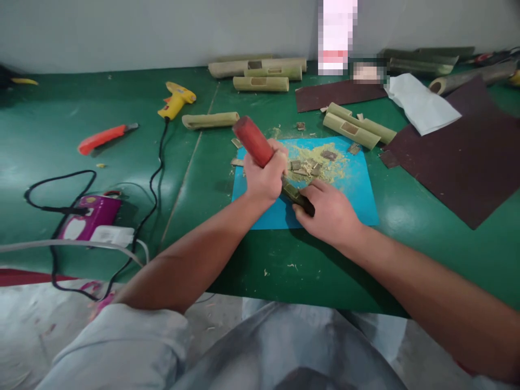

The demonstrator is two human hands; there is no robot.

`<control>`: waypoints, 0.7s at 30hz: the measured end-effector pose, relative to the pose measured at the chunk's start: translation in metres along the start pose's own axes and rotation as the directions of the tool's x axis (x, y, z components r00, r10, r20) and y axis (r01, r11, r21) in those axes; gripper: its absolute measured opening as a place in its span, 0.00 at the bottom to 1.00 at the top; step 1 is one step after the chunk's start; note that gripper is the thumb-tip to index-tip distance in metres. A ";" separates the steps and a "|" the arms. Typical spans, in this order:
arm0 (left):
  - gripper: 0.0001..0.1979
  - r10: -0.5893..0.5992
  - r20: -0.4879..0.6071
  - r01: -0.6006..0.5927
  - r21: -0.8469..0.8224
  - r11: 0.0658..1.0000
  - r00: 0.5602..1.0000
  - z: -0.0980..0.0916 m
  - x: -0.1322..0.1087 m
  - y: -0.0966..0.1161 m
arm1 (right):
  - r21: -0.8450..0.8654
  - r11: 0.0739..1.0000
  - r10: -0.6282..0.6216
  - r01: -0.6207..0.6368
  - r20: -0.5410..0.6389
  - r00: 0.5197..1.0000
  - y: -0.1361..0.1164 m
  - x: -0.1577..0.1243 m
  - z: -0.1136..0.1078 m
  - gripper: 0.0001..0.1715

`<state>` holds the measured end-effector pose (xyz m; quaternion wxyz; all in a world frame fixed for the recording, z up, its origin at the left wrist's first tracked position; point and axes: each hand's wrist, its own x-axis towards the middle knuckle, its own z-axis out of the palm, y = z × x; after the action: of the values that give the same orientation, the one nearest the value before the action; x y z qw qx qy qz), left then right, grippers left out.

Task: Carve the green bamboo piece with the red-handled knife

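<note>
My left hand is closed around a thick red handle that slants up and to the left. Whatever the handle's lower end carries is hidden by the fingers. Just below it lies a dark green bamboo piece with a cut-out. My right hand grips the near end of this piece. Both hands are over a blue sheet, where bamboo chips and pale sawdust are heaped beyond the bamboo.
Left are a yellow glue gun, a red cutter and a purple power strip with cords. Cut bamboo tubes lie behind. At right are brown sheets and a white cloth.
</note>
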<state>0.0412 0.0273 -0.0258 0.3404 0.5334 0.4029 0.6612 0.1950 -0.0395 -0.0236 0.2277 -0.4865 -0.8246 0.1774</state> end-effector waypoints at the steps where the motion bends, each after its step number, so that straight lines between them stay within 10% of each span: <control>1: 0.20 -0.004 -0.019 0.004 -0.002 1.000 1.000 0.000 0.000 -0.002 | -0.008 1.000 -0.007 0.007 0.000 1.000 -0.001 0.000 0.000 0.07; 21: 0.22 0.022 -0.003 -0.021 0.114 0.993 1.000 -0.002 0.000 -0.006 | -0.088 0.995 -0.044 0.045 0.020 0.999 -0.005 -0.001 0.001 0.08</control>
<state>0.0397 0.0302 -0.0314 0.3014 0.5550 0.4350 0.6417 0.1913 -0.0433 -0.0216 0.2023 -0.4760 -0.8443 0.1403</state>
